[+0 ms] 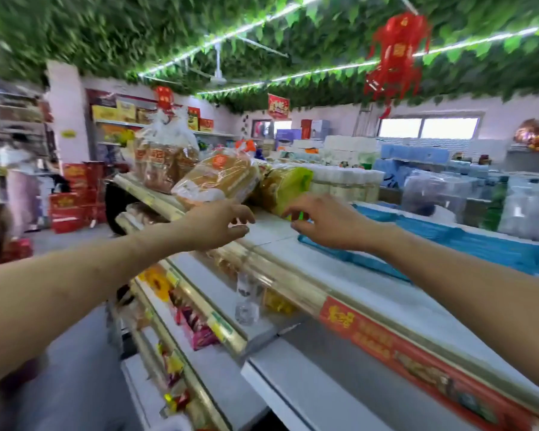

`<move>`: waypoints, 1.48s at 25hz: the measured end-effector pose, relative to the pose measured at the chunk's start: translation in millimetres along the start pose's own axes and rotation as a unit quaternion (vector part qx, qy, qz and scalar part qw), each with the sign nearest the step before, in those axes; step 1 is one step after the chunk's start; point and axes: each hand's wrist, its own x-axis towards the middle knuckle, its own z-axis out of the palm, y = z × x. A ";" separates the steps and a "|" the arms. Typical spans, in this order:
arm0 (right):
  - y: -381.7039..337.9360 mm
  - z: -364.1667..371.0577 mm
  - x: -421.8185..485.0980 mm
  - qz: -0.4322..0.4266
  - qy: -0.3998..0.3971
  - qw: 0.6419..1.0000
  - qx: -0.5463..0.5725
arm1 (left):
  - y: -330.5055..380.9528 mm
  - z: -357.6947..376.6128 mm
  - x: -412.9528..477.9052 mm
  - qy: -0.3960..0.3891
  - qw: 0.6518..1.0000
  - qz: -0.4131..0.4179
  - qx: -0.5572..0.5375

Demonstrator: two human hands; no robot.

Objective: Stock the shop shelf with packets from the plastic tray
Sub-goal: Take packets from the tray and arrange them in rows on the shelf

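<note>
Yellow-green pkt (285,185) just past R grip (321,222); L grip (218,223) near; both half-open, empty

No legible text; red shelf banner (383,340) lettering blurred.

We record:
- bread packet (218,178): clear plastic film, glossy, creased.
- green packet (285,188): glossy plastic.
- shelf top (271,228): white, smooth, matt.
- edge strip (280,275): gold, shiny, metal-like.
- tray (448,241), right: blue plastic, smooth, with what we take for a dull sheen.
- red label (417,356), near right: printed, glossy.
</note>
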 end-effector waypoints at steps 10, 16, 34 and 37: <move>-220.3 237.9 40.3 -0.206 -0.195 0.943 0.173 | -100.4 85.5 -318.2 -0.025 0.921 -0.368 -0.121; -258.2 359.8 -37.5 -0.201 -0.382 0.883 0.186 | -67.5 196.4 -449.8 -0.142 0.880 -0.434 -0.133; -266.0 450.9 -112.6 -0.139 -0.337 0.914 0.176 | -60.3 285.3 -473.1 -0.195 0.911 -0.363 -0.011; -267.5 454.5 -115.7 -0.176 -0.352 0.908 0.145 | -63.4 288.8 -473.7 -0.234 0.915 -0.328 -0.001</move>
